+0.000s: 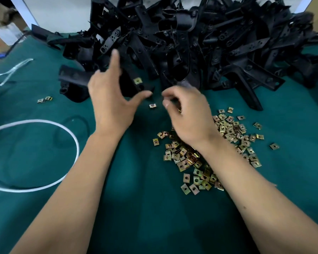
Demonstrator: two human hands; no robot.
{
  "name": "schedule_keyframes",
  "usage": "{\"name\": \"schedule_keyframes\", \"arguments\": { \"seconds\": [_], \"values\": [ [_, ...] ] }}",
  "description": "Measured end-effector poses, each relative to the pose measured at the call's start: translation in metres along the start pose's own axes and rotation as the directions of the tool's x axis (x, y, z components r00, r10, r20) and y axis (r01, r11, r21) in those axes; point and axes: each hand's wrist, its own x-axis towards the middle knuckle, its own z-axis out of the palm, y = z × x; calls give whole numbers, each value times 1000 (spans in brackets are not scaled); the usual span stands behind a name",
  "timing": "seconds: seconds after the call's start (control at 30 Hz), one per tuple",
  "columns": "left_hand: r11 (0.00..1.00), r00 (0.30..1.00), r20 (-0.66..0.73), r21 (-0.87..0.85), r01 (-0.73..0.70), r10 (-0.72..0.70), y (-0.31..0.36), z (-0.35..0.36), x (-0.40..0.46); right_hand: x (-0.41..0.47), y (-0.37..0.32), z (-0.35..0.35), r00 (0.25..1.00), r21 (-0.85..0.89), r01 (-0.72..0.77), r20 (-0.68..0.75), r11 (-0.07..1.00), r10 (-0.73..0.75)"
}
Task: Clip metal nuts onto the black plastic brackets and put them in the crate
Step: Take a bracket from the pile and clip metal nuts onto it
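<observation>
The left hand (110, 99) holds a black plastic bracket (132, 83) at the near edge of the big bracket heap (191, 43), thumb under its lower end and index finger raised above it; a metal nut (137, 81) already sits clipped on its near face. The right hand (187, 114) hovers just beside the bracket's tip, fingers curled inward in a pinch; whether it has a nut between them cannot be told, as the fingertips are blurred and turned away. One loose nut (152, 105) lies on the green table (136, 208) between the two hands, a scattered pile of nuts (206, 154) spreads under the right wrist, and two stray nuts (45, 99) rest well to the left beside a white cord loop (70, 136). No crate is in view.

The step in hand looks like fitting a further nut on the bracket's lower end. To do it well, the left hand should keep the bracket steady with the free tab pointing toward the right hand, and the nut should go on open side first, square to the tab's edge, then be pushed until its hole lines up with the bracket's hole. A tilted start would likely jam or spring the clip off; a firm thumb press should seat it
</observation>
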Motion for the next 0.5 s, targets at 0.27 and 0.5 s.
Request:
{"name": "schedule_keyframes", "arguments": {
  "seconds": [0.27, 0.5],
  "values": [
    [978, 982, -19, -99, 184, -187, -1, 1, -2, 5, -5, 8, 946, -322, 222, 298, 921, -124],
    [986, 990, 61, -105, 131, -125, 8, 4, -7, 3, -11, 9, 959, -340, 198, 263, 919, -110]
  ]
}}
